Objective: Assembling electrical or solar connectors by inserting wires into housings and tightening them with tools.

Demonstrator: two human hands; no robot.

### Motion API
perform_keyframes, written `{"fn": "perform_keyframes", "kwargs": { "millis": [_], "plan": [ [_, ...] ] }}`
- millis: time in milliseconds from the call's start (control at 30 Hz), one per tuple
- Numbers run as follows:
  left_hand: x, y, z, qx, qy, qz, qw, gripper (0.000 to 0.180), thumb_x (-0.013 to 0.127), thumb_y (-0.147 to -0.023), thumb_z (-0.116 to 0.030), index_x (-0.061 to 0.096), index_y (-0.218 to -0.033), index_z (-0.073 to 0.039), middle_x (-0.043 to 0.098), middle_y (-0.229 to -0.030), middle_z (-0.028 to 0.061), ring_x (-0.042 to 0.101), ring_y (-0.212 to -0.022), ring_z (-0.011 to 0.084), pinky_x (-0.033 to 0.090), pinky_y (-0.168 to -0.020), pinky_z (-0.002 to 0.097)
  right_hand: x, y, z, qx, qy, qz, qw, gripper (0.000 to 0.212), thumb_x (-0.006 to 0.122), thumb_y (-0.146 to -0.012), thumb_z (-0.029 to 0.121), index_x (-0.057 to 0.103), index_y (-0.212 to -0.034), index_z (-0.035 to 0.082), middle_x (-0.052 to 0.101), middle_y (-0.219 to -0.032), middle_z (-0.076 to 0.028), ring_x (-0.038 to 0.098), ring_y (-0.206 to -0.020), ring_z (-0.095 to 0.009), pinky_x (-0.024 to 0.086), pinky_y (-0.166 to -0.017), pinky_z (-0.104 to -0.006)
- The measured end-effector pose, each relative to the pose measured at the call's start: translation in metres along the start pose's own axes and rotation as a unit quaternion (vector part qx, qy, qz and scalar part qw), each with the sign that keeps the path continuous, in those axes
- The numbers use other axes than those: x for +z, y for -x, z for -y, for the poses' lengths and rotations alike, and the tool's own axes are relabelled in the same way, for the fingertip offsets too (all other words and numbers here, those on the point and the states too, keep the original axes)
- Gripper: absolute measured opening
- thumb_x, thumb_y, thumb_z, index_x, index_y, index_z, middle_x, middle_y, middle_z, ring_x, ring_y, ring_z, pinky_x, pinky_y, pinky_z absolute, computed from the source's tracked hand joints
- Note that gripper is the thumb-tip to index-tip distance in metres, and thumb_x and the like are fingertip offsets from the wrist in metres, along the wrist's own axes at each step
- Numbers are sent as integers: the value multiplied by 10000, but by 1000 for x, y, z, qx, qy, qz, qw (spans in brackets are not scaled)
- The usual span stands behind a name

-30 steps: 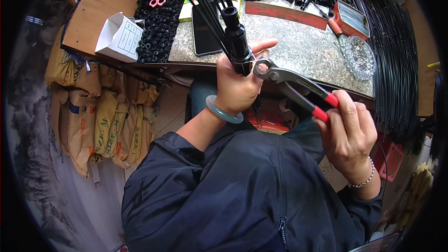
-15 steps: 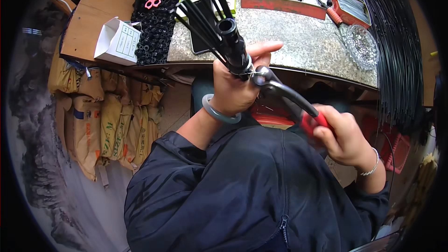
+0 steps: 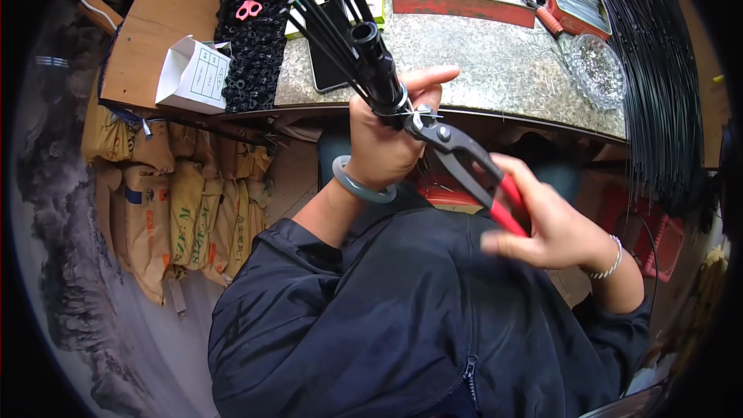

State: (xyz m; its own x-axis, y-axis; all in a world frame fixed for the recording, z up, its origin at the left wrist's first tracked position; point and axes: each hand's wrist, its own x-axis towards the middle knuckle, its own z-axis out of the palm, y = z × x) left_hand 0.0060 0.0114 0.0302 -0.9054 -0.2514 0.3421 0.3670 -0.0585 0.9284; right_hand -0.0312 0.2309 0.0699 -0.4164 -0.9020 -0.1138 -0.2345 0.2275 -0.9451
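Left grip [image 3: 382, 149] around lower part of black tube [image 3: 378, 70].

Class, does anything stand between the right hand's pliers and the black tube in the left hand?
Nothing visible does: the pliers in the right hand reach the silvery wire at the lower end of the black tube.

The table [image 3: 511, 70] carries a red strip [image 3: 464, 10] and bowl [image 3: 596, 71].

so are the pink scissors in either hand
No, the scissors lie on black parts, while the left hand holds a black tube and the right hand red-handled pliers.
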Motion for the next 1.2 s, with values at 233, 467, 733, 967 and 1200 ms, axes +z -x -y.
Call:
{"fn": "perform_keyframes", "kwargs": {
  "millis": [233, 467, 733, 967, 1200],
  "plan": [
    [-2, 1, 3, 33, -74, 16, 997, 335, 589, -894, -147, 572, -1143, 77, 498, -666, -33, 409, -479, -4, 317, -409, 148, -11, 1, 0, -2, 123, -12, 992, 592, 493, -839, -10, 303, -1399, 19, 545, -942, -176, 553, -849, -269, 438, -829, -330],
    [-3, 2, 5, 37, -85, 24, 995, 353, 636, -858, -181, 601, -1110, 64, 535, -699, -21, 426, -500, 8, 320, -433, 161, -20, 3, 20, 124, 1, 18, 992, 206, 474, -937, 145, 507, -1079, 0, 516, -661, -124, 492, -560, -239, 423, -559, -299],
    [-3, -6, 9, 182, -231, 29, 955, 227, 571, -852, -15, 640, -1060, 45, 569, -712, -14, 433, -560, 11, 331, -510, 167, -22, 9, 37, 92, 325, -77, 938, 253, 594, -882, 246, 489, -869, 15, 581, -677, -182, 592, -631, -364, 450, -523, -408],
    [12, -7, -12, -89, -10, -65, 994, 191, 612, -848, -7, 675, -1029, -15, 447, -580, -106, 366, -530, -15, 260, -473, 171, -11, 3, -32, -126, 0, -222, 967, 123, 581, -879, 85, 483, -926, 28, 465, -849, -42, 416, -717, -107, 353, -677, -215],
    [23, -2, -11, -45, -65, -15, 997, 262, 583, -878, -108, 636, -1113, -6, 412, -584, -98, 350, -549, -7, 279, -492, 189, 22, -57, -12, -225, 37, -393, 891, 352, 775, -737, 112, 645, -1042, -5, 463, -877, -2, 413, -760, -84, 357, -673, -210]
  ]
}}
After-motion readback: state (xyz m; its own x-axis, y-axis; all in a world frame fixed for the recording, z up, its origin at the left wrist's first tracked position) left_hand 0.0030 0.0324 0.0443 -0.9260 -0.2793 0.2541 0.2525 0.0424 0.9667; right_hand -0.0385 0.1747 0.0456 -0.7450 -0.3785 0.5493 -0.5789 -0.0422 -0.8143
